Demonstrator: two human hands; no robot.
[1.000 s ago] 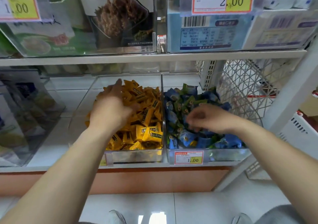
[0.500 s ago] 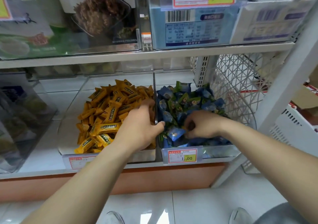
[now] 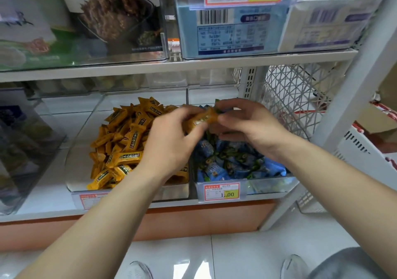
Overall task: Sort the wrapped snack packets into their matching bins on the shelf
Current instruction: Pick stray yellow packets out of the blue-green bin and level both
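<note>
Left fingers: the left hand (image 3: 171, 141) reaches in from the lower left, its fingers curled round the near end of one orange-yellow wrapped snack packet (image 3: 202, 119), with the thumb beneath it. Motion blur hides the exact fingertip contact.
Right fingers: the right hand (image 3: 251, 126) has its thumb against the packet's far right end and its curled fingers arched over the top, pinching it.
Held packet: oblong, glossy wrapper with a dark printed label along its length. It is tilted with the right end higher. The print is too blurred to read.
Packet position: held clear of both heaps, above the dividing wall between the two bins and towards their rear edge.
Left bin: the clear plastic bin on the left (image 3: 79, 150) holds a heap of matching orange-yellow packets with dark labels (image 3: 129, 141), piled towards its right side and front edge.
Right bin: the clear plastic bin on the right (image 3: 268, 185) stands against the first and holds blue and green wrapped packets (image 3: 232, 160). A red-bordered price tag with a yellow panel (image 3: 221, 191) is on its front wall.
Shelf: both bins sit at the front edge of the white lower shelf (image 3: 43, 214), at its right end.
Surroundings: a white lattice basket (image 3: 296, 98) stands just beside the right bin. Boxed goods fill the white upper shelf (image 3: 193, 64).
</note>
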